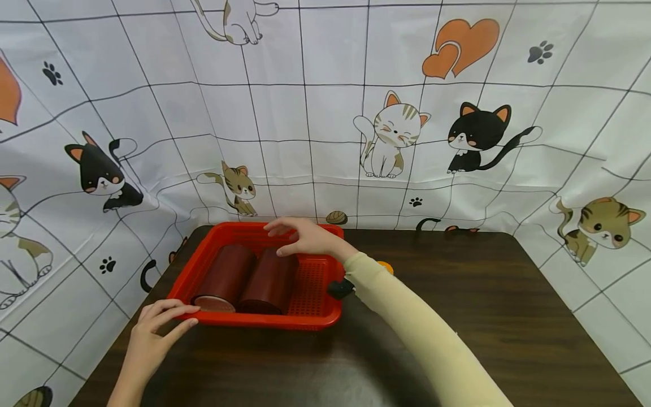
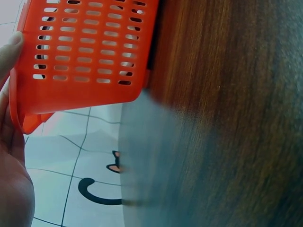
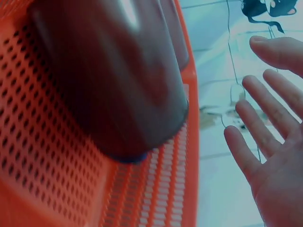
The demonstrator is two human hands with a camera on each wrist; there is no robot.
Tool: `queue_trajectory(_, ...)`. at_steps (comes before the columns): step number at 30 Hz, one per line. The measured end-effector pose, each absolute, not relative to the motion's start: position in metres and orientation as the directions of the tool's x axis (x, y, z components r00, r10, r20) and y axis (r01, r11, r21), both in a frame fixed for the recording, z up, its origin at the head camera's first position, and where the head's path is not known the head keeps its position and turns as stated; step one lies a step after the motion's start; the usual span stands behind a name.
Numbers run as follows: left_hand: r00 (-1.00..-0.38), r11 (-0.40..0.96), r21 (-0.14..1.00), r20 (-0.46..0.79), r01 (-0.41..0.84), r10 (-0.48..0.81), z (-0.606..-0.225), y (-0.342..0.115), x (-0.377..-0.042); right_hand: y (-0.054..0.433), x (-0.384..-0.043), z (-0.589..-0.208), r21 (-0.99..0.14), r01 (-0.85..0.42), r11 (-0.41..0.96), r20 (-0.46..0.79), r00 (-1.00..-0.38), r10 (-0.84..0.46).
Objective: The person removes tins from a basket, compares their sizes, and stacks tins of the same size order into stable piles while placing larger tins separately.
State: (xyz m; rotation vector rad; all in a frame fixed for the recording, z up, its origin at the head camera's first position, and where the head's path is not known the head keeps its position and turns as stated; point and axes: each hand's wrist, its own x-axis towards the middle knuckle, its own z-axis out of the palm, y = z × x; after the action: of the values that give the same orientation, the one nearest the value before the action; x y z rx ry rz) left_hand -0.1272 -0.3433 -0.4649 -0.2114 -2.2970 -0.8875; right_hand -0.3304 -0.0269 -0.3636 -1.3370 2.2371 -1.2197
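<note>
Two dark reddish-brown cylinders lie side by side in a red plastic basket (image 1: pixel 315 323) with slotted walls. The left cylinder (image 1: pixel 229 274) shows a pale round end toward the front, and the right cylinder (image 1: pixel 269 282) lies against it. My left hand (image 1: pixel 147 339) grips the rim at the basket's front left corner, thumb (image 2: pixel 10 52) on the outer side. Over the back of the basket is my right hand (image 1: pixel 310 237), fingers spread and holding nothing. In the right wrist view a bit of blue shows at the far end of the nearer cylinder (image 3: pixel 118 80).
The basket stands at the left back of a dark wooden table (image 1: pixel 483 305). Behind it hangs a white tiled-pattern sheet (image 1: pixel 325 113) printed with cats. A small orange thing (image 1: pixel 386 267) is mostly hidden behind the right sleeve (image 1: pixel 407 316). A black object (image 1: pixel 339 289) sits by the right wrist.
</note>
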Motion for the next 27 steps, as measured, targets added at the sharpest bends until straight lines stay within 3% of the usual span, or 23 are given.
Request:
queue_trajectory(7,-0.774,0.753,0.549,0.628,0.363,-0.085,-0.470,-0.343,-0.127,-0.052,-0.325,-0.381,-0.773,-0.595,0.219,0.135,-0.491,-0.860)
queue_trajectory(15,-0.771,0.758,0.545,0.631,0.360,-0.087,-0.470,-0.343,-0.127,-0.053,-0.325,-0.392,-0.777,-0.585,0.231,0.102,-0.480,-0.871)
queue_trajectory(27,-0.757,0.750,0.530,0.651,0.395,-0.062,-0.469,-0.348,-0.131,-0.038,-0.327,-0.382,-0.712,-0.605,0.355,0.011,-0.515,-0.857)
